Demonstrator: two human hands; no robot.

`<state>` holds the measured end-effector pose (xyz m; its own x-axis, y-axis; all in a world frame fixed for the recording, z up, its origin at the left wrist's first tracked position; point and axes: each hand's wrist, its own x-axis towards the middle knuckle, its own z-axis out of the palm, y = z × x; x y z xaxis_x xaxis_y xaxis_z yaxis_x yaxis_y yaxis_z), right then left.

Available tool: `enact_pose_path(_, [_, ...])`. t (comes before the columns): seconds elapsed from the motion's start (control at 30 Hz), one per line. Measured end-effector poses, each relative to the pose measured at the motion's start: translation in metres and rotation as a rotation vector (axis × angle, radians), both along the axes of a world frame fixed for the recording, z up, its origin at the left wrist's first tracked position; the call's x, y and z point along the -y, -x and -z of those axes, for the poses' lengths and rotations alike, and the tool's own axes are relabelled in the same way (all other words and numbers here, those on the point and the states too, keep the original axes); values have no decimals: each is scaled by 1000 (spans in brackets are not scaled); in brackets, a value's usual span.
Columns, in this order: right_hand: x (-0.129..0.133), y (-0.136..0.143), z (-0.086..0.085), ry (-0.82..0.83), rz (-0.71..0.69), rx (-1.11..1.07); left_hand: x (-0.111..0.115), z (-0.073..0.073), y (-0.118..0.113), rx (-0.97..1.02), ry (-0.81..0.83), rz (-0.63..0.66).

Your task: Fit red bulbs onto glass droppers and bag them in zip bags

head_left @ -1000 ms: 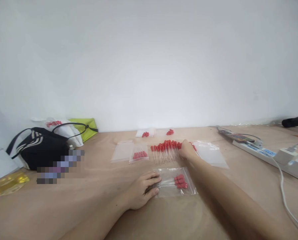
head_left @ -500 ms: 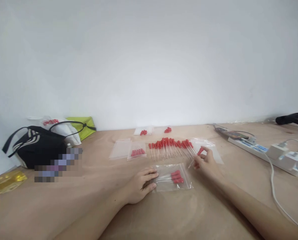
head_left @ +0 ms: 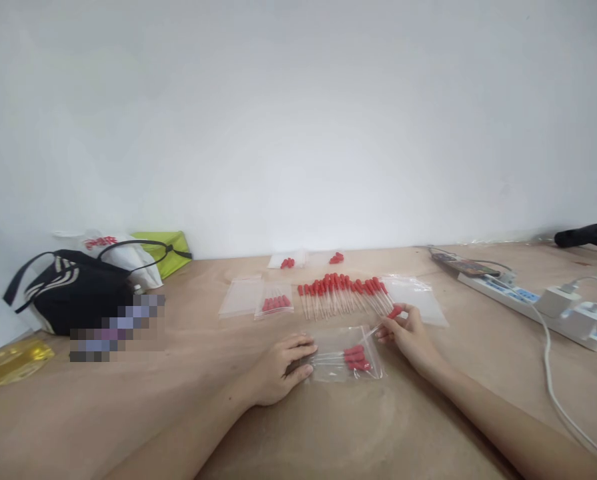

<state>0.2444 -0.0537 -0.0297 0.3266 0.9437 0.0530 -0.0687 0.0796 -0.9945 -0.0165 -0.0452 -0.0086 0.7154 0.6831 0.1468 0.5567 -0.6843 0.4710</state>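
My right hand (head_left: 405, 332) pinches a dropper by its red rubber bulb (head_left: 394, 311). The dropper's clear tube slants down-left to the right end of a clear zip bag (head_left: 328, 372); whether its tip is inside I cannot tell. Several droppers with red bulbs (head_left: 357, 359) lie in that bag, bulbs towards its right end. My left hand (head_left: 285, 367) rests on the bag's left part, thumb and fingers apart. Behind the bag spreads a row of loose droppers (head_left: 335, 290), bulbs pointing away from me.
Left of the row lie a filled dropper bag (head_left: 274, 293) and flat clear bags (head_left: 241, 297); more bags (head_left: 428, 303) lie right. Small red pieces (head_left: 287, 263) sit near the wall. A power strip (head_left: 523, 303) with cables stands right, a black bag (head_left: 83, 293) left.
My right hand has moved left and slightly down with the dropper, bringing its tube to the zip bag's right end. My left hand stays in place on the bag.
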Motion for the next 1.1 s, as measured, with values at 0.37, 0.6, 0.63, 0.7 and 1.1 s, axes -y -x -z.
enact_pose_path(0.37, [4, 6, 0, 66, -155, 18, 0, 2, 2, -23, 7, -11])
enact_pose_path(0.6, [4, 8, 6, 73, -231, 224, -1, 4, 3, -9, -7, -2])
enact_pose_path(0.63, [3, 10, 7, 67, -242, 217, -1, 4, 3, -3, -10, 4])
enact_pose_path(0.7, [3, 13, 9, 50, -303, 123, -1, 3, 2, 2, -13, 15])
enact_pose_path(1.1, [2, 11, 1, 53, -544, 46, -1, 2, 1, 21, -4, 24])
